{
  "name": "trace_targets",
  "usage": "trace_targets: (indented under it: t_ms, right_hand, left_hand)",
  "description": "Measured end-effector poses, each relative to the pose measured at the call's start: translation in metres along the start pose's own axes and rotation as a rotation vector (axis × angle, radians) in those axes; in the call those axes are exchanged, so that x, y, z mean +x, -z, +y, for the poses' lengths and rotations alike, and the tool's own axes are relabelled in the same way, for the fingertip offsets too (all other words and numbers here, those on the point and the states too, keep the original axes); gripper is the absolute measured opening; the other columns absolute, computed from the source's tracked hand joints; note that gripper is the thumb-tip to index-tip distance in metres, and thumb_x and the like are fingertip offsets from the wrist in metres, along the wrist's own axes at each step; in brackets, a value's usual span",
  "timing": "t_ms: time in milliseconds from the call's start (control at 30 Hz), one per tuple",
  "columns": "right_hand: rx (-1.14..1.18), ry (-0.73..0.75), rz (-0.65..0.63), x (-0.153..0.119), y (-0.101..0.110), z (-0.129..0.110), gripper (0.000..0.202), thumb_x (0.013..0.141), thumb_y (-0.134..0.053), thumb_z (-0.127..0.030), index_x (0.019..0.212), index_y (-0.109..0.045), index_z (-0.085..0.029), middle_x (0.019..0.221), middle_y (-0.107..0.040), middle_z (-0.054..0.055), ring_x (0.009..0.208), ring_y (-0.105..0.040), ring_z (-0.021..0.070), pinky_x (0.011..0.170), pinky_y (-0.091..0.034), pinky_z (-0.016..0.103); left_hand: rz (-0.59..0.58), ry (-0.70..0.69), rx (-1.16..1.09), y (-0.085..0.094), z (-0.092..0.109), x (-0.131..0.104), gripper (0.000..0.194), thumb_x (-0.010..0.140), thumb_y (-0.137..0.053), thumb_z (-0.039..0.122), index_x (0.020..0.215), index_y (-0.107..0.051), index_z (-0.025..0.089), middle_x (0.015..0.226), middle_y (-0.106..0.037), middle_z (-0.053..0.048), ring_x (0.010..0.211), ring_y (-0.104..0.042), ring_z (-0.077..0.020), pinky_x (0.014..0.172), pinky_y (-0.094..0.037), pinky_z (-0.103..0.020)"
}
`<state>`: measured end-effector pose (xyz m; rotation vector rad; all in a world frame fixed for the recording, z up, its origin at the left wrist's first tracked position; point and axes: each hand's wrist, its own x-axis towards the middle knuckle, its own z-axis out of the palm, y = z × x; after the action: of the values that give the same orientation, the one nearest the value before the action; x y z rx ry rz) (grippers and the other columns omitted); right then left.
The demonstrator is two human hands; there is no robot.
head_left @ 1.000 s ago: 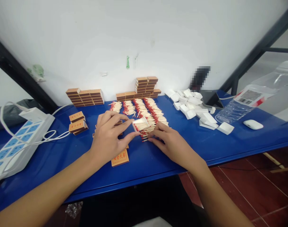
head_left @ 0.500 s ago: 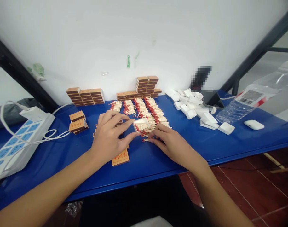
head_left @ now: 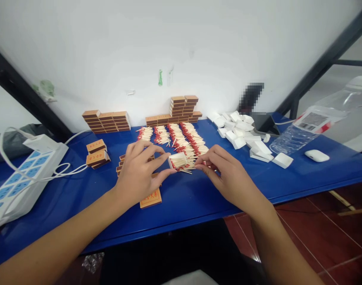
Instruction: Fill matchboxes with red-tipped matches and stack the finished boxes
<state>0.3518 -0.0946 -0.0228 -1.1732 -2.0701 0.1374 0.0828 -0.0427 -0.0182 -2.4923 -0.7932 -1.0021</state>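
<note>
Between the thumb and fingers of my left hand [head_left: 139,168] is a small white matchbox tray [head_left: 178,156], tilted, with red-headed matches lying in it. To the right of the tray, my right hand [head_left: 221,168] has its thumb and fingertips pinched together; whatever is between them is too small to make out. Rows of loose matches [head_left: 194,136] spread behind both hands. A few matches lie just below the tray on the blue table. Under and beside my left hand are orange matchboxes [head_left: 150,198], partly covered by it.
Matchboxes stand stacked along the wall at left [head_left: 106,122] and centre [head_left: 181,113]. A small pile of matchboxes [head_left: 97,157] is near a white power strip [head_left: 29,174] with cables. Rightward are empty white trays [head_left: 239,130], a plastic bottle [head_left: 305,126] and a white earphone case [head_left: 317,155].
My right hand has moved right and slightly up, away from the match lying at the near edge of the pile. More matches show in the tray. My left hand stays almost in place.
</note>
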Motion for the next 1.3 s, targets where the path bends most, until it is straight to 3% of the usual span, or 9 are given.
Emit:
trace_targets:
  t_ms: [133,567,800,900,1100,1300]
  right_hand:
    - [0.004,0.046,0.084,0.002,-0.009,-0.006,0.007,0.109,-0.06,-0.02,0.107,-0.067,-0.022,0.1,-0.064,0.006,0.088,-0.067,0.0203,0.078,-0.055,0.033]
    - [0.004,0.11,0.098,0.003,-0.018,-0.01,0.012,0.108,-0.062,-0.016,0.108,-0.071,-0.022,0.098,-0.066,0.006,0.086,-0.068,0.019,0.077,-0.055,0.032]
    - [-0.003,0.082,0.161,0.002,-0.012,-0.001,0.013,0.107,-0.063,-0.017,0.112,-0.074,-0.021,0.098,-0.063,0.006,0.089,-0.066,0.0204,0.078,-0.054,0.033]
    - [-0.028,0.028,0.091,0.001,-0.012,0.003,0.01,0.107,-0.064,-0.019,0.107,-0.074,-0.021,0.098,-0.064,0.006,0.089,-0.067,0.021,0.078,-0.054,0.035]
    - [-0.093,-0.084,-0.184,0.0,-0.017,0.002,0.008,0.105,-0.068,-0.026,0.105,-0.074,-0.021,0.106,-0.064,0.007,0.092,-0.068,0.0234,0.085,-0.056,0.039]
    - [-0.104,-0.095,-0.25,0.002,-0.019,0.002,0.014,0.108,-0.062,-0.026,0.099,-0.071,-0.02,0.104,-0.064,0.007,0.093,-0.067,0.0226,0.086,-0.055,0.037]
  left_hand:
    - [-0.001,-0.051,-0.044,0.0,0.004,0.001,0.03,0.096,-0.08,0.042,0.114,-0.078,0.018,0.111,-0.079,-0.01,0.104,-0.064,-0.0301,0.089,-0.048,-0.049]
    - [0.015,-0.091,-0.134,0.0,0.01,0.002,0.029,0.095,-0.082,0.041,0.114,-0.077,0.02,0.11,-0.08,-0.009,0.103,-0.064,-0.0275,0.092,-0.049,-0.047]
    - [0.046,0.016,-0.033,0.0,0.003,0.002,0.028,0.095,-0.082,0.043,0.111,-0.079,0.02,0.109,-0.08,-0.01,0.103,-0.066,-0.0291,0.089,-0.049,-0.048]
    - [0.071,0.061,-0.009,-0.001,0.001,0.001,0.029,0.093,-0.084,0.043,0.108,-0.079,0.018,0.108,-0.08,-0.01,0.102,-0.066,-0.0293,0.088,-0.049,-0.048]
    - [0.089,0.106,0.004,-0.003,0.001,0.0,0.029,0.092,-0.085,0.044,0.106,-0.079,0.02,0.107,-0.081,-0.009,0.1,-0.065,-0.0283,0.086,-0.049,-0.048]
    - [0.088,0.085,0.001,-0.003,0.001,-0.001,0.03,0.092,-0.085,0.044,0.108,-0.079,0.019,0.108,-0.081,-0.009,0.1,-0.065,-0.0281,0.087,-0.049,-0.047]
